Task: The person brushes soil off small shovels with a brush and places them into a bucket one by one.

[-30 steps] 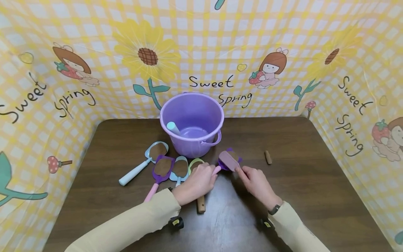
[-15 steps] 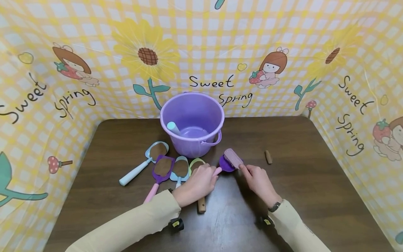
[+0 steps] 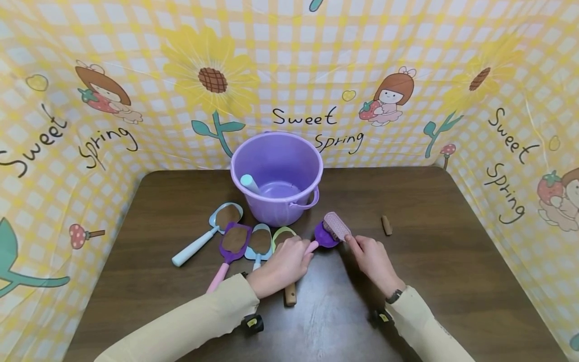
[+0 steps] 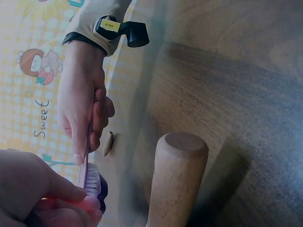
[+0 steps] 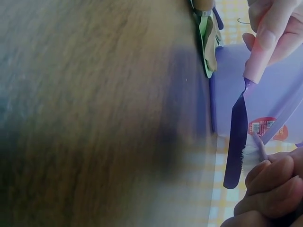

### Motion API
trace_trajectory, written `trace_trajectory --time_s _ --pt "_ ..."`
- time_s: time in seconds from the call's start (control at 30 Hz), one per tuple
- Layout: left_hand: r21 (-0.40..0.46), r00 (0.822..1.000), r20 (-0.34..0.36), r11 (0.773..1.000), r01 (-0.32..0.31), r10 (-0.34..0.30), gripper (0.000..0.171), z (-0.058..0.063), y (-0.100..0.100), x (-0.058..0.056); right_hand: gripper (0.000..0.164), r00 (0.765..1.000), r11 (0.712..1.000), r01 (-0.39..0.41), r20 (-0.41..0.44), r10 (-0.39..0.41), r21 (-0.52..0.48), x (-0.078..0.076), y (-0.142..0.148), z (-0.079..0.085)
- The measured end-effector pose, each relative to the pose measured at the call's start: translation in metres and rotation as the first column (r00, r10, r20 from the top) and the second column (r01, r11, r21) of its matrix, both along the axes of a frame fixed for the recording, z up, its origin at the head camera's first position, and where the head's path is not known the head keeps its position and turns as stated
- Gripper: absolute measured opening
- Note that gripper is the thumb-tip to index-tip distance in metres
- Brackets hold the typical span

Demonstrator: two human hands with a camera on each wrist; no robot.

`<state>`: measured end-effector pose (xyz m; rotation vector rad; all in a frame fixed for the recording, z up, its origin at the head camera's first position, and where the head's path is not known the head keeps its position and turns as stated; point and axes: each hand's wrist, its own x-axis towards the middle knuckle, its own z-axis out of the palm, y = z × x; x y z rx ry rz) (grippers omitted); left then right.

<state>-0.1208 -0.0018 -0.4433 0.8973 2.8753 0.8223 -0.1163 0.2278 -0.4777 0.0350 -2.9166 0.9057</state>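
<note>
My left hand point(image 3: 285, 264) grips the pink handle of a small toy shovel. Its purple blade point(image 3: 322, 237) points away, in front of the bucket. In my right hand point(image 3: 373, 261) is a pink scrub brush point(image 3: 337, 226), held by its near end. The bristles point(image 5: 252, 153) press on the face of the purple blade, as the right wrist view shows. The brush covers the blade's upper right part. Under my left hand lies a green shovel point(image 3: 284, 232) with brown matter on its blade and a wooden handle point(image 3: 290, 295).
Left of my hands lie a light blue shovel point(image 3: 193, 249), a purple shovel point(image 3: 219, 276) and another blue one point(image 3: 260, 240), with brown matter on their blades. A purple bucket point(image 3: 277, 201) stands behind, a light blue handle point(image 3: 249, 183) inside. A brown stick-like piece point(image 3: 386, 225) lies right.
The brush has moved to the right and slightly away across the purple blade, uncovering its left part. My left hand with the shovel stays nearly in place.
</note>
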Motion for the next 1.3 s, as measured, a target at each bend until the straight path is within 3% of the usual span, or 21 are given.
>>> trace_trajectory --time_s 0.17,0.27,0.37,0.5,0.6,0.7,0.83,0.97,1.1,1.3 --pt "0.000 1.000 -0.006 1.000 0.005 -0.005 0.026 -0.0006 -0.0004 0.0001 0.048 0.999 1.000 -0.004 -0.045 0.006 0.028 0.0007 0.0007 -0.0019" --pt "-0.002 1.000 -0.008 1.000 0.009 -0.009 0.026 -0.0009 -0.0003 -0.0003 0.048 1.000 1.000 0.002 -0.030 -0.001 0.028 0.0003 0.0014 -0.0026" --pt "-0.006 1.000 0.005 1.000 0.009 -0.009 0.027 -0.0009 -0.0005 -0.0003 0.049 0.995 0.997 0.043 0.089 -0.037 -0.066 -0.0002 0.0018 -0.0009" --pt "-0.013 1.000 0.017 1.000 0.007 -0.007 0.028 -0.0004 -0.0005 0.0000 0.053 0.972 0.976 0.115 0.224 -0.072 -0.184 -0.0002 0.0025 0.0023" --pt "-0.012 1.000 0.000 1.000 0.005 -0.005 0.027 0.0005 -0.0005 0.0002 0.052 0.986 0.982 0.072 0.158 -0.045 -0.173 0.0005 0.0028 0.0028" --pt "-0.005 1.000 -0.014 1.000 0.001 -0.002 0.028 0.0007 -0.0010 -0.0005 0.046 1.000 0.992 -0.027 0.010 0.028 -0.120 0.0024 0.0019 0.0027" --pt "-0.010 1.000 -0.006 1.000 -0.012 0.012 0.028 0.0022 -0.0019 -0.0003 0.041 0.983 0.989 -0.147 -0.113 0.147 0.007 0.0048 0.0001 0.0025" --pt "-0.008 1.000 0.001 1.000 -0.014 0.014 0.028 0.0047 -0.0022 0.0001 0.043 0.985 0.989 -0.128 -0.105 0.135 0.072 0.0046 0.0009 0.0026" --pt "-0.004 1.000 0.012 1.000 -0.013 0.013 0.029 0.0063 -0.0022 0.0005 0.045 0.996 0.998 -0.065 -0.053 0.066 0.023 0.0015 0.0033 0.0028" --pt "-0.013 1.000 0.020 1.000 -0.006 0.006 0.028 0.0062 -0.0025 0.0017 0.048 0.999 0.999 -0.034 0.005 0.034 -0.016 -0.0021 0.0085 -0.0006"
